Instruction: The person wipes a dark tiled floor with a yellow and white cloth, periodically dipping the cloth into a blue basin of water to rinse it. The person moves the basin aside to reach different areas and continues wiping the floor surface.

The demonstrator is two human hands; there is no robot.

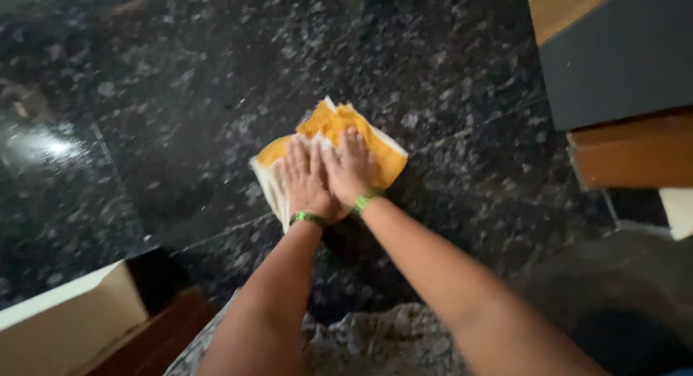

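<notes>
- An orange cloth with white edging is seen spread flat near the middle of a black speckled granite floor.
- The left hand is laid palm down on the near left part of the cloth, fingers stretched out and nothing clasped.
- The right hand is pressed flat just beside it, touching the left hand, fingers likewise extended and unclenched on the cloth.
- A green band is worn at each wrist: the left wristband and the right wristband.
- A dark grey cabinet panel with a wooden edge is seen at the far right.
- A pale box edge is seen at the near left, well apart from the cloth.
</notes>
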